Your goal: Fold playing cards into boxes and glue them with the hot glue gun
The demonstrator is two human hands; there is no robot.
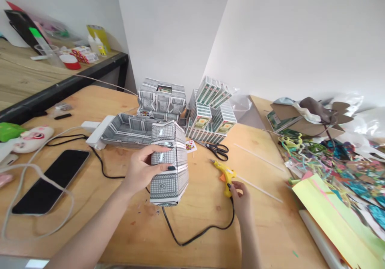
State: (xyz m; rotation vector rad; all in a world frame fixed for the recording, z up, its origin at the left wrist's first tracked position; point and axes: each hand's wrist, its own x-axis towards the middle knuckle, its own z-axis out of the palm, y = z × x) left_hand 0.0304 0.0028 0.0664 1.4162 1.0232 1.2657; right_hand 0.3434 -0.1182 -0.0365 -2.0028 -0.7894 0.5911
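My left hand [144, 166] grips a box-like piece built of playing cards [164, 186], patterned grey and white, held tilted above the table. Its thumb and fingers press on the near side. Lower right, my right hand [240, 200] has its fingers closed around the handle end of a yellow hot glue gun [224, 172], which lies on the table with its nozzle pointing away. A black cord [195, 235] curves from the gun across the wood. Behind the held piece sits an open tray made of cards [126, 129], partly hidden by it.
Stacked card boxes [210, 114] and a larger card structure [162, 96] stand at the back. Black scissors [219, 150] and glue sticks [260, 188] lie near the gun. A phone [51, 180] and white cable are left; paper scraps [333, 160] heap up right.
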